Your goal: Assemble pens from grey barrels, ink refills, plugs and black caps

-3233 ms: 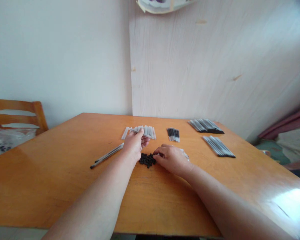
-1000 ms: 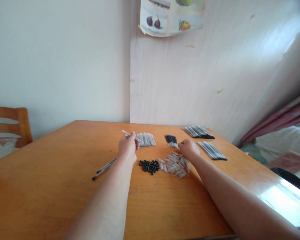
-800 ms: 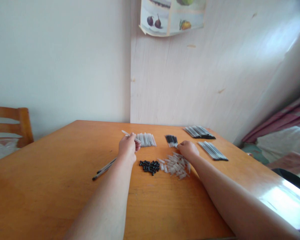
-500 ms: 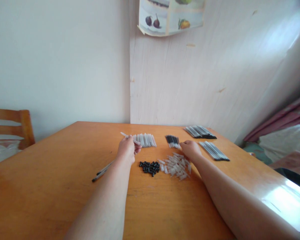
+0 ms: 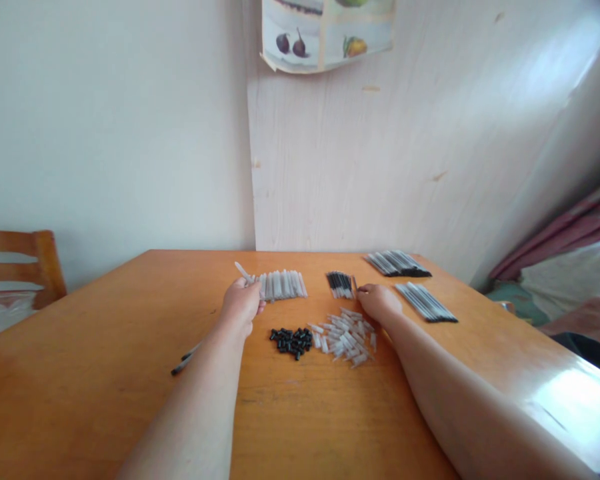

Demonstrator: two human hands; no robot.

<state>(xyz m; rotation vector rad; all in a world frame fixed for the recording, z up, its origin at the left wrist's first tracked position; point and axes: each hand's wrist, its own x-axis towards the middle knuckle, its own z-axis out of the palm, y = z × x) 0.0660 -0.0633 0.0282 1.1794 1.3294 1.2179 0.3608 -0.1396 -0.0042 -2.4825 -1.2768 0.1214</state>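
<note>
My left hand (image 5: 237, 310) is closed on a clear whitish pen barrel (image 5: 241, 270), whose end sticks out past the fingers to the upper left. Beside it lies a row of similar pen barrels (image 5: 283, 285). My right hand (image 5: 379, 302) pinches a thin dark pen refill (image 5: 354, 284), just right of a row of pen refills (image 5: 339, 284) with black upper parts and pale ends. Between my forearms lie a heap of small black caps (image 5: 293, 341) and a loose pile of whitish pointed tips (image 5: 347, 337).
Two rows of black-ended pens, a farther row (image 5: 397, 263) and a nearer one (image 5: 425, 303), lie on the right of the wooden table (image 5: 290, 420). Some black-ended pens (image 5: 184, 360) lie left of my left forearm. A wooden chair (image 5: 45, 267) stands at the left.
A dark refill now shows upright between my right fingers, apart from the row. The barrel in my left hand is tilted more steeply. The whole view has shifted slightly.
</note>
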